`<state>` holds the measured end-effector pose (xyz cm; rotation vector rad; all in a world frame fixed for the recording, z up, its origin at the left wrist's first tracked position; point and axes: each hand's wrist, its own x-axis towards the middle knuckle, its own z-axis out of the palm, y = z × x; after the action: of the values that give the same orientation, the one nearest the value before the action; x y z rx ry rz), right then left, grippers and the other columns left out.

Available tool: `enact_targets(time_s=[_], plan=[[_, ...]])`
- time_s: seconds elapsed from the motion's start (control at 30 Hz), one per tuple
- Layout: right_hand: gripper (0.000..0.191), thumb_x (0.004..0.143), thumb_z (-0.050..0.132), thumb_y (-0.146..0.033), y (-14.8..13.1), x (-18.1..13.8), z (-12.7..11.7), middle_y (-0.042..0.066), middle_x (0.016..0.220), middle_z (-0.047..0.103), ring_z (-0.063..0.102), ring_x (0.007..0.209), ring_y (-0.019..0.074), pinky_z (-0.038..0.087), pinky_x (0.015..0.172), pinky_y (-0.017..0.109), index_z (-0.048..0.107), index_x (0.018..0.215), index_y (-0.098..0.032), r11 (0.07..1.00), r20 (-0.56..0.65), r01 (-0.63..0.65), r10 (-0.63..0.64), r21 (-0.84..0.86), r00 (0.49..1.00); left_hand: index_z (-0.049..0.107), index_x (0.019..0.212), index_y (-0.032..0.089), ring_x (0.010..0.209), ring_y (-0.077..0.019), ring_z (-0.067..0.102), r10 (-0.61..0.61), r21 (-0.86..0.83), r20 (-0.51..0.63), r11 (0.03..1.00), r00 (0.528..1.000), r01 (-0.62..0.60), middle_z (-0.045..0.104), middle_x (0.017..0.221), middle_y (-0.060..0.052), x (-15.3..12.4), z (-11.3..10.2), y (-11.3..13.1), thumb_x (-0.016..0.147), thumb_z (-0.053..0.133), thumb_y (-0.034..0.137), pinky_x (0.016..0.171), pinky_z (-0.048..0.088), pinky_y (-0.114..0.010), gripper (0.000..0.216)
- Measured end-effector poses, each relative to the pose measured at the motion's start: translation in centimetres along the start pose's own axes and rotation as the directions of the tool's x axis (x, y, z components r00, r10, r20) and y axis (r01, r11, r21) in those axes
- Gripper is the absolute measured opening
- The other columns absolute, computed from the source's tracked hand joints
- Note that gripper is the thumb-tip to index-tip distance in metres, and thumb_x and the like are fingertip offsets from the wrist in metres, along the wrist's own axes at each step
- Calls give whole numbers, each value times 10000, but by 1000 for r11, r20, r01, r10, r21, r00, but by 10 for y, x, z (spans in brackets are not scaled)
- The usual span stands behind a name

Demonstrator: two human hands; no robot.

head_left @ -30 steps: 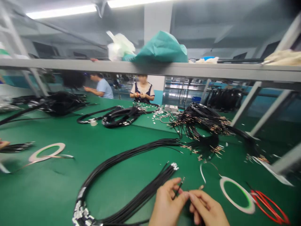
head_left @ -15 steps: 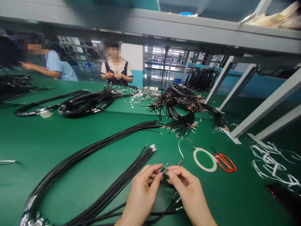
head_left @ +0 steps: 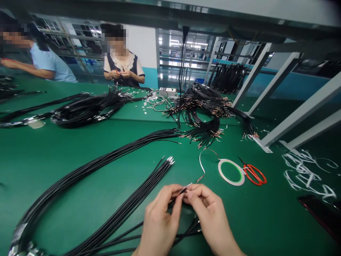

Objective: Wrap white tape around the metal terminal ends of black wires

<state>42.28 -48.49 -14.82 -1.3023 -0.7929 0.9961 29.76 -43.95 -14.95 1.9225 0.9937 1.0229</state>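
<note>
My left hand (head_left: 162, 217) is closed in a pinch on a thin black cable (head_left: 184, 190), whose silvery tip points up and right. Right against it, my right hand (head_left: 209, 213) has its thumb and forefinger closed at the cable's end. A narrow copper-coloured tape strip (head_left: 200, 177) runs into these fingers from a tape roll (head_left: 231, 172) with a white rim and green centre. What the fingertips press together is partly hidden. Several loose black cables pass beneath my hands, and a bundle of black cables (head_left: 138, 193) with bare silvery ends lies left of them.
Red-handled scissors (head_left: 254, 174) lie beside the roll, with white strip scraps (head_left: 306, 174) and a dark phone-like object (head_left: 319, 217) farther right. Metal legs (head_left: 298, 110) carry a shelf overhead. Cable heaps (head_left: 202, 103) cover the back. Two people (head_left: 124, 67) work across the table.
My hands have come together, and the right fingertips now meet the cable end. The whole view has shifted, so the table's things appear a little higher and farther left.
</note>
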Motion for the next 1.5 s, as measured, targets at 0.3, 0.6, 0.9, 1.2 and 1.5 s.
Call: enact_targets(time_s=[0.3,0.6,0.9,1.2,1.5], plan=[[250,809,623,-389,4,2,2,77,867,649,616,816,215,519,744,320,603,691,-169,1000,-17,9,-9,26,1000,586,1038,232,803,-169,641,142,100,15,985,990,-143,654,882,-35,-2,3,-2,860,512,122,725,511,-249,222],[205,831,602,-328,5,2,2,69,884,649,613,796,200,504,746,317,606,703,-168,999,-22,9,-8,33,1000,601,1065,247,756,-140,624,175,131,48,975,983,-180,635,860,-28,0,3,0,880,490,112,705,498,-220,255],[206,835,600,-318,5,2,3,59,880,643,615,803,194,508,742,304,598,697,-166,999,-24,-1,2,42,1000,610,1125,258,705,-134,601,135,148,64,979,989,-143,591,803,-26,-2,3,-3,890,476,138,671,492,-219,296],[208,810,632,-349,-2,2,4,39,786,663,648,678,164,560,696,306,608,730,-158,997,1,-33,33,74,999,645,1063,221,691,-143,595,-7,14,66,1000,998,6,563,776,-27,1,1,2,878,504,185,637,499,-246,236],[184,862,581,-318,3,3,1,39,741,666,640,629,162,537,619,292,593,776,-156,1000,65,-4,4,8,998,664,966,153,644,-141,609,-383,-388,193,816,903,429,571,808,-42,6,5,0,806,601,295,575,533,-249,222]])
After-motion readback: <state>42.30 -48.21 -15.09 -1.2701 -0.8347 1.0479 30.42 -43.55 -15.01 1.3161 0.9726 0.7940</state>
